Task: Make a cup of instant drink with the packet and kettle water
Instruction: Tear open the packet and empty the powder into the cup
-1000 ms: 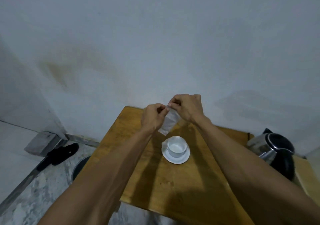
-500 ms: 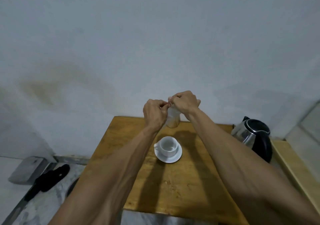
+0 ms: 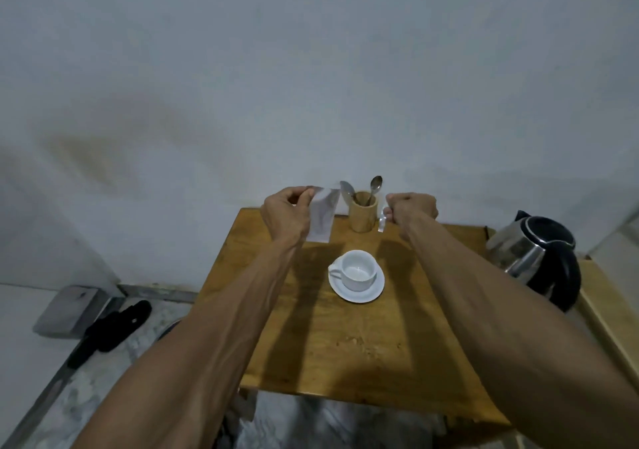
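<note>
Mid-frame, the left hand point(image 3: 285, 213) pinches the white packet point(image 3: 322, 218) by its top corner; the right hand point(image 3: 411, 208) — well apart — pinches a small torn strip point(image 3: 381, 222). Below them, the cup point(image 3: 358, 269) sits on its saucer point(image 3: 356, 295) — kettle point(image 3: 539, 258) at right edge.

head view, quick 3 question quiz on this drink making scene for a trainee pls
1. True or false: the cup already holds liquid.
2. Which hand holds the main body of the packet? A) left hand B) right hand C) neither
3. Fill in: the kettle stands to the ____ of the cup and saucer.

Key
1. False: the cup looks empty.
2. A: the right hand pinches only a small torn strip.
3. Right, at the edge of the table.
</note>
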